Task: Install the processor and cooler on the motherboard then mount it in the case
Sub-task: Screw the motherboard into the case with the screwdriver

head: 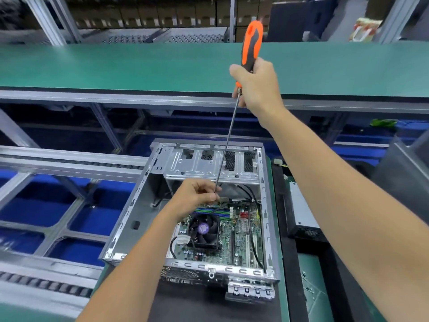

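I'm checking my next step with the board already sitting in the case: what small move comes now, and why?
Probably lower the long orange-handled screwdriver to a board screw hole: the right hand grips its handle, the left hand pinches its tip, above the green motherboard in the silver metal case.

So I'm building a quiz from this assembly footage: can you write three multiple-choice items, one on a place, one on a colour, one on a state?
1. Where is the motherboard?
A. On the green bench
B. Inside the case
C. In a blue bin

2. The screwdriver handle is:
A. Orange and grey
B. Yellow
C. Blue

3. What is the left hand doing?
A. Resting flat
B. Gripping the cooler fan
C. Pinching the shaft near its tip

Answers: B, the board lies within the metal walls; A, seen above the right hand; C, fingers close round the shaft.
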{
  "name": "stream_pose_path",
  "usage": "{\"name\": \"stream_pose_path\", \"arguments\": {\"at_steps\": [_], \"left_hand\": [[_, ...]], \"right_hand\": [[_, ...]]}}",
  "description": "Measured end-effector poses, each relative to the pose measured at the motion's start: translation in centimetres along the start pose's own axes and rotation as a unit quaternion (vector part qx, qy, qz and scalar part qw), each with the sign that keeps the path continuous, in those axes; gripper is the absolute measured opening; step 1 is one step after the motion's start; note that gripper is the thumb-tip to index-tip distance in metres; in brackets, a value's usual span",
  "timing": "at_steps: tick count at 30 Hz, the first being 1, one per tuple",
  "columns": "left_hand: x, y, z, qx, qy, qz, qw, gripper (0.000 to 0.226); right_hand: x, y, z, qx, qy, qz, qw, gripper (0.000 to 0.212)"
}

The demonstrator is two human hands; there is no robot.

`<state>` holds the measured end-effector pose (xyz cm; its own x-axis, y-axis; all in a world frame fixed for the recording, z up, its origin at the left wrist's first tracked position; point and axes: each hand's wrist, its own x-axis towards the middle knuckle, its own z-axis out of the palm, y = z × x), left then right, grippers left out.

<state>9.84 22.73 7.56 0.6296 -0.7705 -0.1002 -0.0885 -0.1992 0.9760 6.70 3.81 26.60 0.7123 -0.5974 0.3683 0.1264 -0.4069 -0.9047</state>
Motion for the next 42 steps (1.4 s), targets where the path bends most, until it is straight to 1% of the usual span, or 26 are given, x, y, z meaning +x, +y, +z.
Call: {"name": "stream_pose_path", "arguments": {"at_steps": [3, 6, 8, 12, 17, 20, 23, 26, 30, 33, 35, 40, 42], "left_hand": [[0.0, 0.2, -0.8, 0.027, 0.008, 0.000, 1.000, 0.020], [-0.3, -0.3, -2.1, 0.073, 0.012, -0.007, 0.997, 0.012], [-0.5, -0.7, -3.1, 0.122, -0.003, -0.006, 0.993, 0.013], [-0.1, -1.3, -5.3, 0.223, -0.051, -0.005, 0.973, 0.022], [0.2, -2.2, -7.5, 0.298, -0.084, 0.011, 0.951, 0.018], [0.0, -3.0, -8.4, 0.318, -0.086, 0.018, 0.944, 0.016], [-0.1, -3.8, -8.7, 0.350, -0.065, 0.018, 0.934, 0.012], [0.3, -4.4, -8.5, 0.361, -0.027, -0.009, 0.932, 0.010], [0.9, -5.1, -7.8, 0.367, 0.029, -0.083, 0.926, 0.018], [1.2, -6.0, -7.4, 0.332, 0.032, -0.134, 0.933, 0.019], [1.4, -6.7, -7.2, 0.310, 0.031, -0.154, 0.938, 0.022], [1.6, -7.7, -6.7, 0.310, 0.000, -0.167, 0.936, 0.034], [1.7, -8.3, -6.6, 0.315, 0.008, -0.167, 0.934, 0.037]], "right_hand": [[0.1, 0.1, 0.9, 0.013, 0.001, -0.001, 1.000, 0.023], [-0.4, 0.2, 2.5, 0.025, -0.009, -0.005, 1.000, 0.022], [-0.8, 0.3, 3.7, 0.027, -0.018, -0.009, 0.999, 0.022], [-2.0, 0.6, 6.5, 0.009, -0.028, -0.013, 0.999, 0.020], [-2.5, 0.6, 9.9, -0.018, -0.034, -0.005, 0.999, 0.019], [-2.8, 0.9, 11.3, -0.035, -0.034, 0.000, 0.999, 0.020], [-3.3, 1.1, 12.4, -0.047, -0.039, 0.007, 0.998, 0.018], [-3.8, 1.5, 13.0, -0.042, -0.051, 0.012, 0.998, 0.018], [-4.8, 1.8, 13.8, -0.038, -0.085, 0.017, 0.996, 0.017], [-5.8, 2.3, 14.2, -0.046, -0.114, 0.010, 0.992, 0.019], [-6.5, 2.8, 14.4, -0.049, -0.133, 0.006, 0.990, 0.018], [-7.2, 4.0, 14.3, -0.067, -0.162, -0.002, 0.984, 0.027], [-7.1, 4.4, 14.2, -0.069, -0.167, 0.000, 0.984, 0.028]]}}
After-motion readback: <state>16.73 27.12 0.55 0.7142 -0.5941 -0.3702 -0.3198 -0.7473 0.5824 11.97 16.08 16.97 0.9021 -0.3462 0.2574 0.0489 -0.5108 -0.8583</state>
